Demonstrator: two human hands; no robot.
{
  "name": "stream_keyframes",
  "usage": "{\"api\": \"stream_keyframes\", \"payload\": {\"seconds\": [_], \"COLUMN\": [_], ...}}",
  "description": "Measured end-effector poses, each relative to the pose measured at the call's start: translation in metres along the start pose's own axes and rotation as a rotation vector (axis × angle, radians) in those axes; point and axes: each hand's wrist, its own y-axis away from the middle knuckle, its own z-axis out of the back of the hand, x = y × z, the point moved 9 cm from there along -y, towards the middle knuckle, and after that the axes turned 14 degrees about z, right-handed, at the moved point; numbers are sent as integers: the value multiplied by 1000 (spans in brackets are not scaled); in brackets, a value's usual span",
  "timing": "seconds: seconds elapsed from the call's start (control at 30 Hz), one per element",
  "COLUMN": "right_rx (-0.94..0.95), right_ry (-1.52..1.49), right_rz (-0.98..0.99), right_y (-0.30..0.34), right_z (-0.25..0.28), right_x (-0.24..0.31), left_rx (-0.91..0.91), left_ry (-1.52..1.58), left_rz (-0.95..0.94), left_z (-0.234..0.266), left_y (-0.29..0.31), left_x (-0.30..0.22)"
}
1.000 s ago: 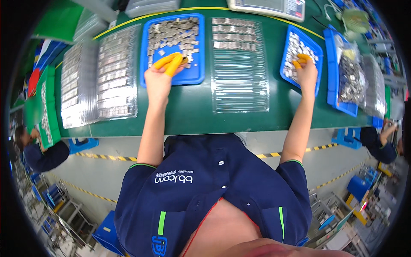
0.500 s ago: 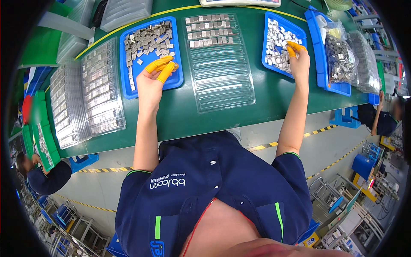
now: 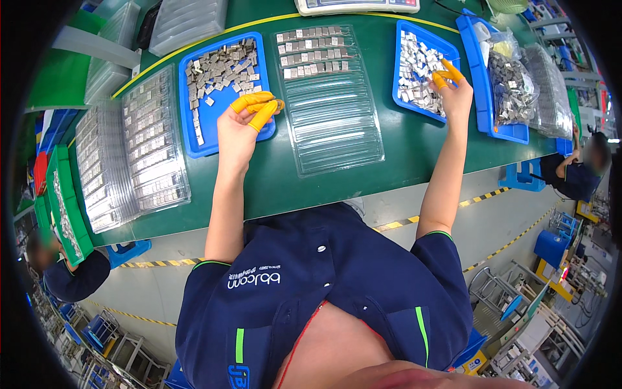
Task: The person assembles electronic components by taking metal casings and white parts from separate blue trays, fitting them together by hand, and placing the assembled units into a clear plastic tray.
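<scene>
My left hand (image 3: 237,135), with yellow finger cots, is closed in a pinch at the right edge of a blue tray (image 3: 194,148). A small metal part (image 3: 280,104) shows at its fingertips. Loose grey metal pieces (image 3: 223,68) lie in that tray. My right hand (image 3: 455,97), also in yellow finger cots, is over another blue tray (image 3: 414,107) of small white-and-silver pieces (image 3: 414,58). Its thumb and finger are bent toward each other; what they hold is hidden among the pieces. Between the trays lies a clear ribbed plastic tray (image 3: 334,139), its far rows filled with small parts.
Filled clear trays (image 3: 152,129) stand stacked at the left. A blue bin (image 3: 483,110) with bagged parts (image 3: 512,87) and more clear trays (image 3: 547,91) stand at the right. A white scale (image 3: 356,6) is at the far edge. Co-workers sit at both sides.
My left hand has moved right, from over the left tray toward the clear tray, with the small metal part. My right hand has shifted slightly over its tray. The view has shifted a little.
</scene>
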Motion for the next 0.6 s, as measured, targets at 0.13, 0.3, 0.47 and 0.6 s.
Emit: {"api": "stream_keyframes", "payload": {"seconds": [0.13,0.3,0.47,0.6], "right_rx": [145,100,55,-39], "right_ry": [620,366,383,647], "right_rz": [-125,-1,98,431], "right_y": [-2,-6,-11,-11], "right_z": [15,-6,-6,-3], "right_x": [-1,15,21,54], "left_rx": [35,8,42,58], "left_ry": [7,17,47,51], "left_rz": [2,15,29,91], "left_z": [-8,0,-9,-8], "left_y": [-6,-5,-1,-1], "left_x": [-2,-4,-7,2]}}
